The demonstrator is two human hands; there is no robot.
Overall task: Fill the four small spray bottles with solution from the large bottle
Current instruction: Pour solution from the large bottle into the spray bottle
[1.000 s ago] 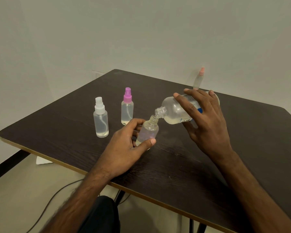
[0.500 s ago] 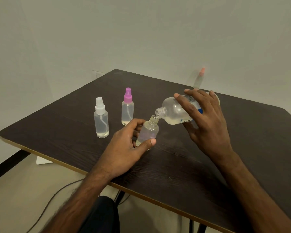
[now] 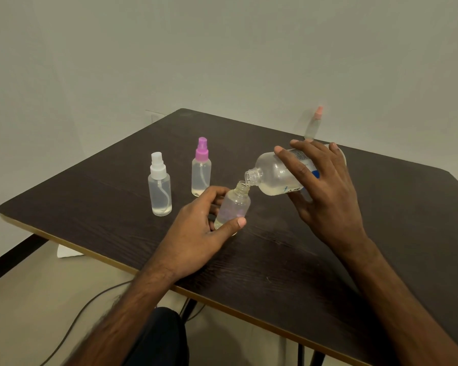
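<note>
Almost nothing has shifted over the last second: the right hand (image 3: 325,191) stays wrapped over the large bottle (image 3: 278,178), tipped nearly flat with its open neck just above the mouth of the uncapped spray bottle (image 3: 233,207). The left hand (image 3: 196,233) stays curled around that small bottle, thumb across the front and fingers behind, bracing it with its base at the dark table (image 3: 381,233). The steadiness suggests a slow pour is under way, though I can't make out a stream, and the small bottle shows only a shallow layer at the bottom. So this fill looks to be barely begun.

Beyond the left hand stand two capped ones: the white-capped spray bottle (image 3: 159,191) further to the left, and the pink-capped spray bottle (image 3: 201,173) just past the left fingertips. Both seem to hold liquid, though how full is hard to judge. Past the right hand, well apart and close to the table's back edge, stands a blurry orange-capped spray bottle (image 3: 313,125).

The near table edge runs just under the left wrist, so there is little margin for pulling the small bottle back. To the right of the right hand the tabletop is bare, leaving room to set the large bottle down.
</note>
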